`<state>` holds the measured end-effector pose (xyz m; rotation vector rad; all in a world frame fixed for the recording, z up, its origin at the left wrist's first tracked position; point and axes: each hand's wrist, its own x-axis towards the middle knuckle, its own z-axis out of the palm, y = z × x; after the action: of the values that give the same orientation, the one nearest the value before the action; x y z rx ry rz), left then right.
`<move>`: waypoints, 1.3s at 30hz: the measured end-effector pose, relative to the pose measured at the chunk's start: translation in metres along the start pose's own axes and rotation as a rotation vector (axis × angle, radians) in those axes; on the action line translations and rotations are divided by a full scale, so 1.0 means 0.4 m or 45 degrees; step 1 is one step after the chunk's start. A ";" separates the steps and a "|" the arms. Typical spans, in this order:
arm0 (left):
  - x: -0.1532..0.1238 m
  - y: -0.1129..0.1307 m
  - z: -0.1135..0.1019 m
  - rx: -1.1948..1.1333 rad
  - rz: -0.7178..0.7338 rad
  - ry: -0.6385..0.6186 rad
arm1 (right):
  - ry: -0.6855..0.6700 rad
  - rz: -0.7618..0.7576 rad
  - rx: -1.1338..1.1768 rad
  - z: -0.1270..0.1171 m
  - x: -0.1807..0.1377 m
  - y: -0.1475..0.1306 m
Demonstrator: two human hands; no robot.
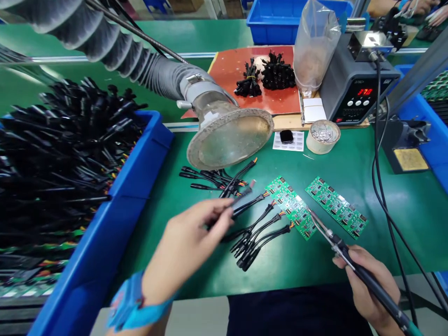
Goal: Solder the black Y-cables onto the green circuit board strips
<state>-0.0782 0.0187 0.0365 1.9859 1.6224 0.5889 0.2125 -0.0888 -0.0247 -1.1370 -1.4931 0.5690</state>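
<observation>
My left hand [201, 235], with a blue band at the wrist, is closed with thumb and fingertips pinched on a black cable [241, 195]; its raised end is blurred. In my right hand [373, 280] is a soldering iron [338, 242], gripped by its dark handle. The iron's tip is at the right edge of a green circuit board [292, 205]; whether it touches cannot be told. Several black cables with orange and yellow wire ends [266, 235] lie along that board's left side. A second green circuit board [336, 207] lies to the right, without cables.
A fume extractor hood [231, 140] hangs over loose cables [217, 179]. At left stands a blue bin [140, 154] heaped with black cables. A soldering station [360, 88], iron stand [402, 144] and round tub [322, 136] are at back right. Cords [381, 186] hang at right.
</observation>
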 end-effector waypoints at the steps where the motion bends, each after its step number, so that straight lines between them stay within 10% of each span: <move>1: -0.016 0.025 0.023 -0.307 -0.100 -0.162 | 0.001 0.055 -0.026 0.012 0.014 -0.005; 3: -0.045 0.069 0.076 -0.725 -0.286 -0.579 | 0.034 0.189 -0.031 0.044 0.045 -0.016; 6: -0.070 0.109 0.148 -0.975 -0.435 -0.752 | 0.118 0.324 0.086 0.090 0.090 -0.028; 22: -0.073 0.141 0.190 -0.812 -0.272 -0.528 | -0.037 0.671 0.370 0.122 0.138 -0.046; 33: -0.063 0.157 0.240 -1.318 -0.619 -0.274 | 0.172 0.517 0.255 0.156 0.116 -0.061; 39: -0.052 0.149 0.223 -1.131 -0.339 -0.322 | 0.119 0.670 0.560 0.155 0.131 -0.071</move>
<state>0.0183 -0.0211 0.0042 1.1187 1.1404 0.7445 0.1493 -0.0403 0.0076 -1.1785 -0.9140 1.1260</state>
